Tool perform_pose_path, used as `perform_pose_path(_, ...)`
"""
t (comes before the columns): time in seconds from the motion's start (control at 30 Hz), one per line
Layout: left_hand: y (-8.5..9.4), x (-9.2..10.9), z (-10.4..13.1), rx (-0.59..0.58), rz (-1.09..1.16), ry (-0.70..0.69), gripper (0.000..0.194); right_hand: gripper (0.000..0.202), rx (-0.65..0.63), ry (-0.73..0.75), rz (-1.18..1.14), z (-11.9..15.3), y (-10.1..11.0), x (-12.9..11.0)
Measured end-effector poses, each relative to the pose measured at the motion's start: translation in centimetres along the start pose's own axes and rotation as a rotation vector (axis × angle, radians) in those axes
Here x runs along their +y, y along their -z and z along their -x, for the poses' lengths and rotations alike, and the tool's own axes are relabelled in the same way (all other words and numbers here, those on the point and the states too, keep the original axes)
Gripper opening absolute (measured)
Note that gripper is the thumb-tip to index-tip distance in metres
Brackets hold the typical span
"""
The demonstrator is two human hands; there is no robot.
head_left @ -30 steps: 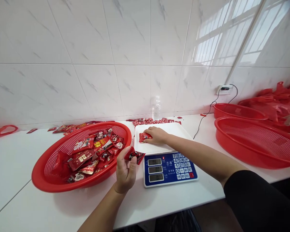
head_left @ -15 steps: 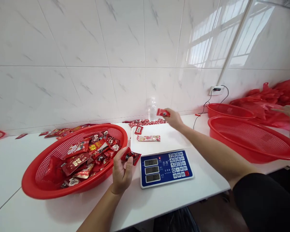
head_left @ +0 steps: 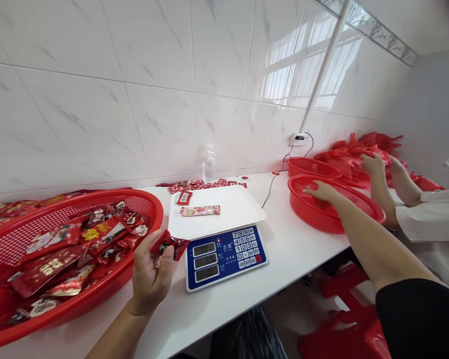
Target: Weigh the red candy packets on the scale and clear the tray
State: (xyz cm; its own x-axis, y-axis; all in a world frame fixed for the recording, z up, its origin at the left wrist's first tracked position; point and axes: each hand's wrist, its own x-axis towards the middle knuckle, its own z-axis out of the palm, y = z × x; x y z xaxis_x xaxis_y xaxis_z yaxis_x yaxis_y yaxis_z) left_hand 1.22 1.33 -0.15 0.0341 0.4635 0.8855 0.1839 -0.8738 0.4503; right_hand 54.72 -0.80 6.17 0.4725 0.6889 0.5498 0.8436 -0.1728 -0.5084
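Between the thumb and fingers of my left hand (head_left: 152, 273) is a dark red wrapped snack packet (head_left: 169, 244), held just left of the digital scale (head_left: 226, 258). On the scale's white tray (head_left: 239, 204) lie a small red packet (head_left: 184, 198) and a long pink floral packet (head_left: 200, 210). My right hand (head_left: 324, 192) reaches over the red basket (head_left: 298, 212) at the right. Its fingertips are partly hidden, and red on red conceals whether it still holds a packet. Beside my left hand stands a large red basket (head_left: 155, 202) full of assorted packets (head_left: 105, 232).
Red and white packets (head_left: 194, 186) and a clear bottle (head_left: 209, 164) line the wall. A cable (head_left: 271, 187) runs to the socket (head_left: 298, 139). Another person's hands (head_left: 374, 162) work at red bags (head_left: 340, 159) behind another basket (head_left: 310, 167). Red stools (head_left: 344, 329) stand below.
My right hand has moved from above the tray, where it held a small red packet, to the right-hand basket. My left hand keeps its packet. The view has turned right.
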Motion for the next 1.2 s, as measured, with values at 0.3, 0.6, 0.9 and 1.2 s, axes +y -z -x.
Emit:
perform_pose_path(0.3, 0.3, 0.6, 0.6, -0.007, -0.066, 0.05, 0.042, 0.072, -0.494, 0.528, -0.103, 4.2, -12.7, -19.4)
perform_pose_path(0.6, 0.6, 0.2, 1.0, -0.031, -0.144, 0.107, 0.04, 0.069, -0.838, 0.859, 0.041, 7.7, -19.8, -31.9)
perform_pose_path(0.9, 0.2, 0.1, 1.6, -0.079, -0.125, 0.135, 0.042, 0.041, -0.68, 0.877, 0.036, 9.3, -18.0, -29.5)
perform_pose_path(1.2, -1.2, 2.8, -4.1, -0.425, -0.163, 0.356, 0.015, 0.031, -0.42, 0.583, 0.064, 5.3, -12.0, -22.4)
